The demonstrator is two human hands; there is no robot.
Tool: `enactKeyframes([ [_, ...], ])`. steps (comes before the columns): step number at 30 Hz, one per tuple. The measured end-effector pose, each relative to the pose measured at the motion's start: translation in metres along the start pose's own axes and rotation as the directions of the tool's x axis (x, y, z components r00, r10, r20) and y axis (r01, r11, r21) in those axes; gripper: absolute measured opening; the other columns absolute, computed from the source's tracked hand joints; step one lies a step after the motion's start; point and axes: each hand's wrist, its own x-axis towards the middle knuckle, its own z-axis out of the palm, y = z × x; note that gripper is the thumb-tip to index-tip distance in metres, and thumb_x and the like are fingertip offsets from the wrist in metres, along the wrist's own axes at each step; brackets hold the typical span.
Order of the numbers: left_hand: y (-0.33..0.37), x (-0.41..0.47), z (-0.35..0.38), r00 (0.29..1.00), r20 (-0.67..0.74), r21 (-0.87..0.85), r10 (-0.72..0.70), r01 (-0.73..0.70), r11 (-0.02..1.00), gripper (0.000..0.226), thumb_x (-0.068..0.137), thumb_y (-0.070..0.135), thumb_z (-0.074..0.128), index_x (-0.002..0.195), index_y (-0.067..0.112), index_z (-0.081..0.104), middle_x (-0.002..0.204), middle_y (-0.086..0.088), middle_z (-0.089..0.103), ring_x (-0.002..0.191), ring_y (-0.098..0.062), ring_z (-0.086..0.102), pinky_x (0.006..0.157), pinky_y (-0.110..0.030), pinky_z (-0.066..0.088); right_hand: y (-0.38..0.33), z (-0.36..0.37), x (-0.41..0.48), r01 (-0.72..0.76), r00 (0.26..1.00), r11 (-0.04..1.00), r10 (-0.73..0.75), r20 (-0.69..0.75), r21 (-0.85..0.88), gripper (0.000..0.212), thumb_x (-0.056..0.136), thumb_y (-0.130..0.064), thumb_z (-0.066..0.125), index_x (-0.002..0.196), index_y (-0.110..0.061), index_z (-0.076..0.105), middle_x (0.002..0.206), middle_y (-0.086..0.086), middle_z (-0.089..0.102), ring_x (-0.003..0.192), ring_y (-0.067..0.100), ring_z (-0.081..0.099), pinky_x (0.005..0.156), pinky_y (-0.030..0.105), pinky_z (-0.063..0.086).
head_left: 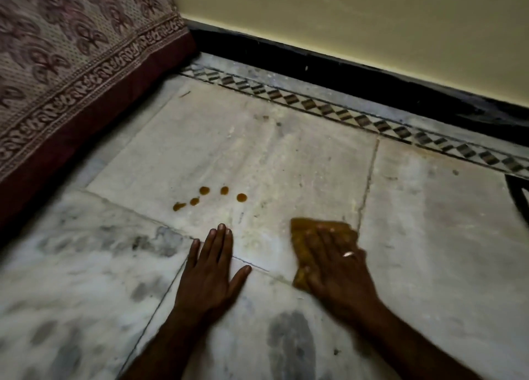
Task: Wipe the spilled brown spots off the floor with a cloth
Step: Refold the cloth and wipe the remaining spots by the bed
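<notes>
So the brown spots (209,198) are five small amber-brown drops on the pale marble floor (286,156), shiny and wet looking. Four are roundish; the leftmost one is smeared into a little tail. They sit in a loose cluster on the middle slab, just ahead of the left hand's fingertips, apart from them.

The cloth (317,245) is a mustard-yellow rag lying flat on the floor to the right of the spots, near a joint between slabs. It looks blurred, edges a bit rumpled. The right hand (335,268) is spread flat on top of it, palm down, fingers splayed, pinning it rather than clutching, so no real grip there. There's a ring (348,254) on one finger.

The left hand (210,268) is empty, flat on the floor, fingers together, thumb out.

Further out: a patterned bedspread (71,59) hangs at the left, and a diamond-pattern border strip (343,113) runs along a black skirting (343,73) under a yellowish wall (372,16).
</notes>
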Motion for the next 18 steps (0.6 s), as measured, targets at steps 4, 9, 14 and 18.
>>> enactKeyframes([
  [4,-0.012,0.002,0.003,0.999,-0.012,-0.011,-0.033,0.033,0.999,0.082,0.099,0.066,0.018,0.159,0.011,0.017,0.168,-0.006,0.012,0.155,-0.018,0.01,0.125,-0.045,0.011,-0.049,-0.002,0.089,-0.129,0.992,0.99,0.129,0.018,0.05,0.08,0.093,-0.063,0.02,0.161,-0.02,0.015,0.166,0.015,0.022,0.15,0.041,0.023,0.117,0.064,0.014],
  [9,-0.043,0.004,-0.001,0.994,-0.017,-0.011,-0.105,0.105,0.994,0.084,0.098,0.068,0.018,0.159,0.011,0.014,0.168,-0.007,0.007,0.155,-0.021,0.007,0.124,-0.044,0.008,-0.064,0.013,0.023,0.229,0.973,0.973,-0.23,0.036,0.008,0.068,0.1,-0.054,0.031,0.16,-0.022,0.024,0.165,0.012,0.025,0.151,0.037,0.025,0.119,0.056,0.022],
  [14,-0.081,0.005,-0.005,0.987,-0.036,-0.004,-0.155,0.155,0.988,0.089,0.097,0.07,0.018,0.158,0.007,0.018,0.167,-0.01,0.011,0.154,-0.024,0.013,0.124,-0.044,0.009,-0.064,0.008,0.119,-0.036,0.998,0.999,0.036,0.042,0.007,0.073,0.1,-0.058,0.01,0.161,-0.018,0.012,0.168,0.017,0.012,0.152,0.044,0.017,0.115,0.069,0.017],
  [18,-0.085,0.007,-0.005,0.985,-0.043,-0.025,-0.169,0.168,0.985,0.087,0.097,0.069,0.019,0.158,0.008,0.019,0.167,-0.01,0.011,0.154,-0.023,0.013,0.124,-0.045,0.01,-0.134,0.015,0.117,0.118,0.992,0.992,-0.12,0.04,0.045,0.071,0.101,-0.056,0.014,0.161,-0.019,0.012,0.168,0.015,0.012,0.154,0.038,0.013,0.12,0.065,0.013],
])
